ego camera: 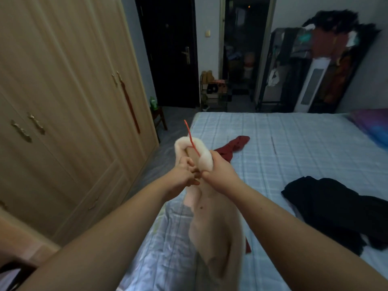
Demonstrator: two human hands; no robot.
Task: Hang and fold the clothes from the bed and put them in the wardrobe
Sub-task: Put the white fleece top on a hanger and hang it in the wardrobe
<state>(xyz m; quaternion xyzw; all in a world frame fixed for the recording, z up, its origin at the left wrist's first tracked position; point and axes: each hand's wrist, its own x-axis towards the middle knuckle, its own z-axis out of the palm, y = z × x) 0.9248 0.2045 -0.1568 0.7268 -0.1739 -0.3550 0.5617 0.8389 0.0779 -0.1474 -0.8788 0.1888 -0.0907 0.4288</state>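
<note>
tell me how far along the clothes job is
Nothing visibly put away: the light wooden wardrobe has its doors closed. In hand: both the left hand and right hand grip a beige garment with a white fluffy collar on a thin red hanger. Left on the bed: a dark red garment and a black clothes pile.

Dim indoor light, cool and flat — a soft, grainy picture.
Wide-angle bending curves the wardrobe (63,91) at the left edge — the dark doorway (243,49) beyond loses all detail.
</note>
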